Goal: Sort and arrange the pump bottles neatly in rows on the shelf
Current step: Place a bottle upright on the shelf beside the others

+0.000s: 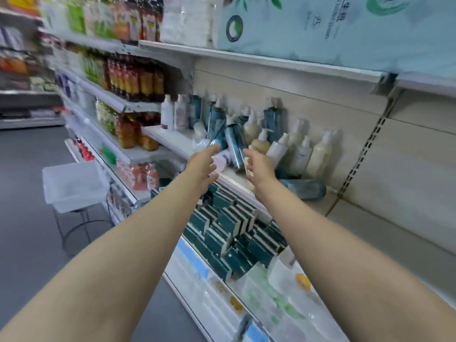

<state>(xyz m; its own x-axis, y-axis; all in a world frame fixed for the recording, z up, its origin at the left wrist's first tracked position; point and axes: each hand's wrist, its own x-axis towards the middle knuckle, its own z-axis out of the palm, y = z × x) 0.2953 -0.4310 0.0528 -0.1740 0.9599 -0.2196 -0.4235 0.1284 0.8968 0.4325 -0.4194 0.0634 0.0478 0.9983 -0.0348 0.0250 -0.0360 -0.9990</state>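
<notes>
Both hands are reached toward the bottle pile, nothing held. Left hand: fingers straight, spread, tips just short of a fallen white bottle; contact can't be told (blur). Right hand: fingers loosely extended, released, just in front of a cream bottle; a small pale bottle is partly hidden behind its fingers.

Step, as judged: very start of sorting; approach to the first grasp, no row made yet. Next move calls for a fallen bottle to be gripped round the body by each hand, stood upright w/ pump up, & set back toward the rear panel, like w/ like.

Bottles are on the shelf at mid height, bunched center-left against the back wall. White bottle: on its side, long axis approx. along the shelf front, which end is the pump can't be told. Teal bottles: tilted, tops leaning back-left, bases toward the shelf edge. One dark teal bottle lies flat to the right, axis roughly along the shelf. Cream & white bottles further right are upright or slightly leaning, pumps up. Two white ones at far left stand upright.

Below: teal boxes on the lower shelf. Left, in the aisle: a clear bin on a wire stand.
</notes>
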